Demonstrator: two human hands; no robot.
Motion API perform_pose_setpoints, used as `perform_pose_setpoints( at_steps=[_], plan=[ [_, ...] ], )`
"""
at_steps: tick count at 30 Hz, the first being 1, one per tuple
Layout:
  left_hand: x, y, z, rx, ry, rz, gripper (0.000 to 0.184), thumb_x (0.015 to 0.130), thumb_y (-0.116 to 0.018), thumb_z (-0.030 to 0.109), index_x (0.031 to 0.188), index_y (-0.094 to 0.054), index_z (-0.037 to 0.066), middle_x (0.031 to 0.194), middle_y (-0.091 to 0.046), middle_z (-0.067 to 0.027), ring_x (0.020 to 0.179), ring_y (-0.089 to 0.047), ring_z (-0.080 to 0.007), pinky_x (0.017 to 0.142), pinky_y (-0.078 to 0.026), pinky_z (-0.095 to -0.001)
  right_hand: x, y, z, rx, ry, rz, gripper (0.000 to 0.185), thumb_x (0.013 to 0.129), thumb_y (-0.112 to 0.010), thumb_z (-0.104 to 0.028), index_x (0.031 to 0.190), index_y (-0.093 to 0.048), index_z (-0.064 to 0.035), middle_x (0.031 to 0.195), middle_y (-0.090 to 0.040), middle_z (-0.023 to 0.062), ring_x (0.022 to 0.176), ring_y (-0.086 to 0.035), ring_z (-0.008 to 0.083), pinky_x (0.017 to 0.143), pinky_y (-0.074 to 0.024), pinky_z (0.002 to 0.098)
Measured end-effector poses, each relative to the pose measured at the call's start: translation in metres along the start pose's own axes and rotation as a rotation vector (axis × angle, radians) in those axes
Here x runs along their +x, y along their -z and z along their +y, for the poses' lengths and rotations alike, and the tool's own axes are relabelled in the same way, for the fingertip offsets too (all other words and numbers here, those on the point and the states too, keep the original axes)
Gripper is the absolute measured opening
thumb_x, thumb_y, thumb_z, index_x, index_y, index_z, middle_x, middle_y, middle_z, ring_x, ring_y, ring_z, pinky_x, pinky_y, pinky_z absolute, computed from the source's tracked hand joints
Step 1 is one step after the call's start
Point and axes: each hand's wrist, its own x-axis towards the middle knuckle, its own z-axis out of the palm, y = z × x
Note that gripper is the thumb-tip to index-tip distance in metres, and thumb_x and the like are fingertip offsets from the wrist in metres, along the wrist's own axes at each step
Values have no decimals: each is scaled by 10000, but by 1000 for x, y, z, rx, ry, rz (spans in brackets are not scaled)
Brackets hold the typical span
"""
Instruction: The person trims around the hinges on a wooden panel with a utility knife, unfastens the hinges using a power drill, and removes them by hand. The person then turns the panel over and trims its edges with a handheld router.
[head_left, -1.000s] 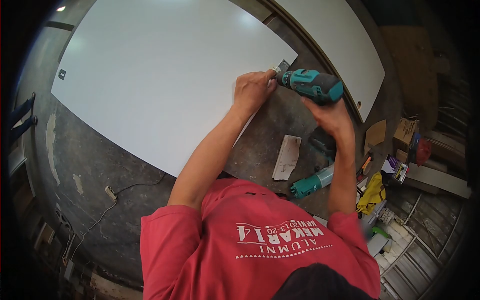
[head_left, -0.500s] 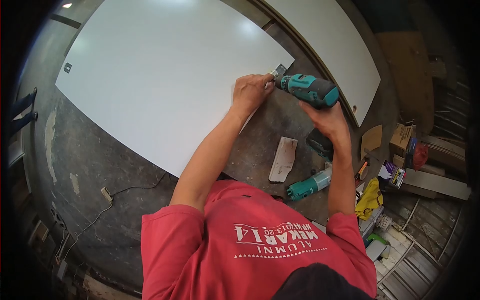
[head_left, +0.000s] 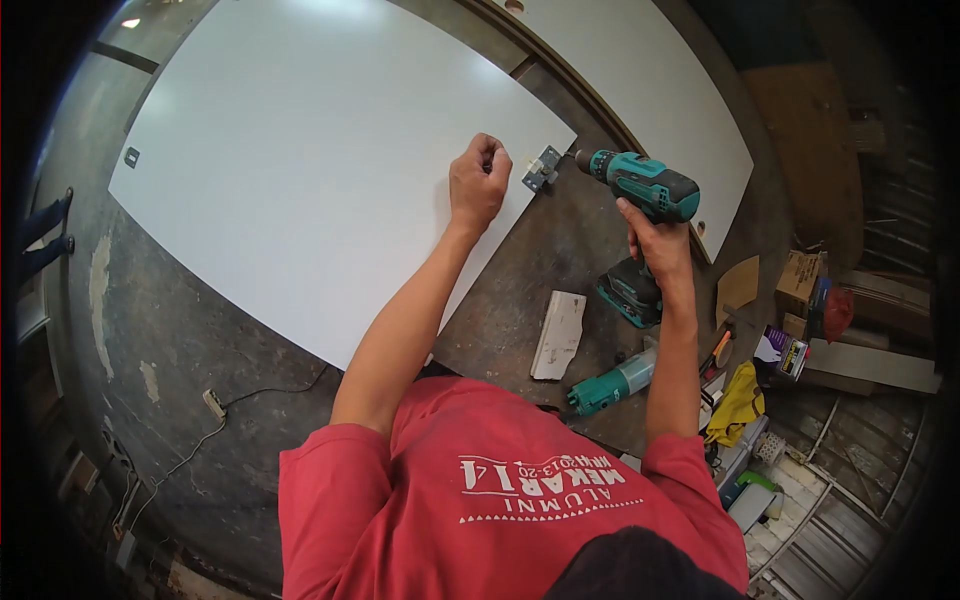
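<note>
The left hand is over the smooth white panel, fingers curled together; I can't tell whether they pinch anything small. The right hand is clamped round the grip of the teal-and-black drill, whose bit points at the shiny metal hinge on the panel's edge, upper centre of the frame. Below them, on the dull, stained floor, lie a pale, jagged-edged slab and a rounded teal tool. Over at right there's a brown cardboard box, contents hidden from me, near a crumpled yellow cloth.
</note>
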Motion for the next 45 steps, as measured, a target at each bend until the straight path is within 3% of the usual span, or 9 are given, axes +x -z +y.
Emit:
perform_pose_setpoints(
  at_steps=[2,7,9,10,13,14,20,33,45],
  plan=[
    [11,5,3,-442,212,2,256,969,-602,189,762,-560,44,641,-519,25,554,-425,-70,518,-350,-260,7,-2,5,15,-7,3,243,896,-801,-270,875,-689,-55,581,-567,-8,460,-515,85,448,-407,268],
    [23,17,5,-585,434,-44,271,967,-628,271,809,-620,51,618,-534,-3,543,-446,-89,513,-366,-289,13,-4,5,25,-28,-13,273,882,-814,-289,834,-691,-50,566,-566,-8,454,-522,87,446,-416,272],
    [19,-1,8,42,101,-23,227,944,-654,289,879,-678,73,620,-575,-33,549,-502,-118,534,-420,-317,11,-4,1,3,-42,-34,250,891,-808,-273,887,-684,-56,595,-567,-4,469,-515,86,448,-404,272],
    [13,-6,10,261,107,-115,195,907,-687,300,967,-717,118,670,-649,-78,591,-617,-197,583,-482,-348,12,-3,1,3,-46,-31,250,891,-808,-273,887,-684,-56,595,-567,-4,469,-515,86,448,-404,272],
    [8,-21,15,502,-185,-229,203,877,-709,303,988,-715,132,720,-690,-99,680,-685,-293,627,-520,-387,12,-1,1,-18,-44,-43,254,888,-809,-280,889,-689,-57,598,-570,-4,471,-517,86,449,-402,269],
    [8,-25,16,533,-218,-298,254,896,-700,321,1088,-707,155,799,-718,-107,775,-706,-308,694,-533,-424,11,-1,-1,-20,-38,-30,257,885,-813,-276,864,-689,-52,584,-567,-10,467,-519,85,448,-405,269],
    [16,-45,9,666,-298,-388,244,918,-663,280,1136,-694,175,865,-743,-91,833,-722,-281,738,-558,-433,12,-3,1,2,-22,-28,252,882,-813,-259,844,-688,-44,569,-561,-16,466,-518,86,450,-409,271],
    [16,-53,14,678,-307,-344,172,908,-658,277,1024,-710,160,834,-733,-97,823,-717,-290,749,-553,-438,59,17,-43,-308,-77,-273,312,876,-781,-298,767,-635,-46,538,-534,12,432,-527,132,433,-422,306],
    [12,-51,14,685,-379,-280,185,846,-733,261,1017,-730,194,862,-738,-102,833,-714,-329,750,-556,-457,47,21,-14,-65,-45,-268,307,854,-803,-305,808,-639,-49,567,-562,28,447,-539,141,408,-411,322]
  ],
)
